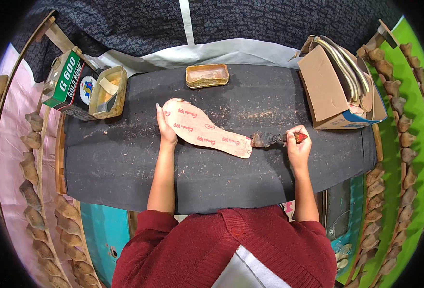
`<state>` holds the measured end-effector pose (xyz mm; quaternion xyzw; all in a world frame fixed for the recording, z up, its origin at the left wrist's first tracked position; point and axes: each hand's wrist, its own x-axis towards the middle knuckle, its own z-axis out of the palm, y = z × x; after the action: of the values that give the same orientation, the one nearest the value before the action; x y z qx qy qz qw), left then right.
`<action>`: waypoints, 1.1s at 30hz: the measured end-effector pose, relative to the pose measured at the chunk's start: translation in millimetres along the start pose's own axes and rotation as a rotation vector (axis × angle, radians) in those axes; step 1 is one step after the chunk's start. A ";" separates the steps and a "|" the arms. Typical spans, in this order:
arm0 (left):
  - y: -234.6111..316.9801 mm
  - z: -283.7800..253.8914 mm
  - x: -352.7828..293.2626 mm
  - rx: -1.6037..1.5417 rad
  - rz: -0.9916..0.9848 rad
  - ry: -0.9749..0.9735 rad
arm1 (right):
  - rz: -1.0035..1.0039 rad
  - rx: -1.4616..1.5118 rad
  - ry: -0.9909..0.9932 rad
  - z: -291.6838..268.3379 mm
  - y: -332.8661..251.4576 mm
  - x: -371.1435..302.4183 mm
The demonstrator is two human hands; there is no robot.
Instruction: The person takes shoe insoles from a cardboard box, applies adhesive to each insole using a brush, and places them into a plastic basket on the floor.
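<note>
A flat tan shoe insole [200, 132], with red printing on its upper face, is held over the dark work table. My left hand [167, 128] grips its wide toe end, thumb along the near-left edge and fingertips at the far edge. In my right hand [298, 148] is a brush [268, 139] with a dark, crusted head and a red handle end, the fingers closed round it. The brush head points left and meets the insole's narrow heel end; whether it lies on top or just beside the edge is hard to tell.
Beyond the insole sits a shallow yellowish tray [207, 72]. A rectangular green-and-black tin [70, 86] and a tub [111, 108] holding scraps stand at left. To the right, a cardboard box [325, 84] holds sole pieces. Racks of shoe lasts [392, 89] flank the table; shavings litter its cloth.
</note>
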<state>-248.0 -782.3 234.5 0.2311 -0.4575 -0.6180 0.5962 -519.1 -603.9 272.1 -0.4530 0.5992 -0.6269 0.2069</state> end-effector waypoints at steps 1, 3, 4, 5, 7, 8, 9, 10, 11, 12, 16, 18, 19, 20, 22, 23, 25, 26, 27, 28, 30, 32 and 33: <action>0.1 0.1 -0.5 0.001 -0.004 0.005 | -0.003 -0.008 -0.002 0.0 -1.2 -0.9; 0.4 -0.7 -0.2 -0.002 -0.004 0.006 | -0.006 -0.017 -0.006 1.5 -2.3 -3.0; 0.3 -0.9 0.0 -0.004 -0.007 0.005 | -0.016 -0.005 -0.008 3.3 -2.4 -4.7; 0.1 -0.9 -0.2 -0.005 -0.006 0.005 | -0.025 0.007 -0.009 4.0 -1.8 -6.1; 0.3 -0.4 -0.5 0.006 -0.003 0.007 | -0.027 -0.010 -0.015 1.3 2.0 -6.6; 0.9 0.0 -0.5 0.005 -0.003 0.005 | -0.017 -0.004 0.006 -0.7 2.5 -5.7; 1.6 0.2 -0.4 -0.001 -0.005 0.002 | -0.007 0.002 0.027 -1.9 2.4 -5.5; 1.6 0.7 -0.1 -0.007 -0.006 -0.001 | -0.009 0.002 0.027 -2.2 1.8 -5.6; 1.2 0.5 0.0 -0.008 -0.004 -0.001 | 0.008 0.040 0.050 -2.0 0.5 -6.4; 1.2 -0.2 -0.1 -0.008 -0.008 -0.002 | 0.024 0.079 0.073 -1.4 -0.3 -7.3; 0.5 -0.7 0.3 -0.028 -0.008 -0.009 | 0.026 0.076 0.020 2.3 1.3 -11.6; 0.4 0.0 0.6 -0.021 -0.004 -0.011 | -0.017 0.020 0.028 -1.9 5.0 -5.8; -0.1 0.5 1.0 -0.015 0.000 -0.013 | -0.059 -0.037 0.035 -4.3 6.9 -1.2; -0.1 0.6 0.9 -0.015 0.003 -0.015 | -0.118 -0.041 0.052 -4.3 7.9 4.9; 0.2 -0.2 0.2 -0.028 0.002 0.002 | -0.021 0.075 0.099 1.3 4.3 14.7; 0.4 -0.8 0.1 -0.026 0.008 0.004 | 0.080 0.190 0.144 6.1 2.1 20.5; 1.0 -1.4 -0.4 -0.032 -0.014 0.017 | 0.093 0.248 0.149 17.5 5.0 34.1; 2.0 0.6 -1.2 -0.049 -0.016 0.011 | 0.180 0.313 0.178 23.8 4.4 41.7; 0.5 0.3 -0.6 -0.004 -0.024 0.031 | 0.267 0.378 0.205 29.8 4.9 50.5; 0.1 1.6 -0.2 -0.002 -0.016 0.028 | 0.265 0.492 0.183 35.0 15.9 61.6; 1.0 3.5 0.3 0.001 0.004 0.024 | 0.265 0.515 0.179 50.5 26.3 83.6; 1.0 0.7 -0.2 -0.006 -0.019 0.027 | 0.249 0.546 0.149 71.6 29.1 104.3; 0.4 0.5 0.0 -0.007 -0.009 0.027 | 0.221 0.558 0.125 82.9 28.4 113.7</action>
<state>-248.2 -782.1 235.1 0.2396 -0.4463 -0.6189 0.6003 -516.8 -747.4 271.2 -0.2713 0.4611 -0.7675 0.3531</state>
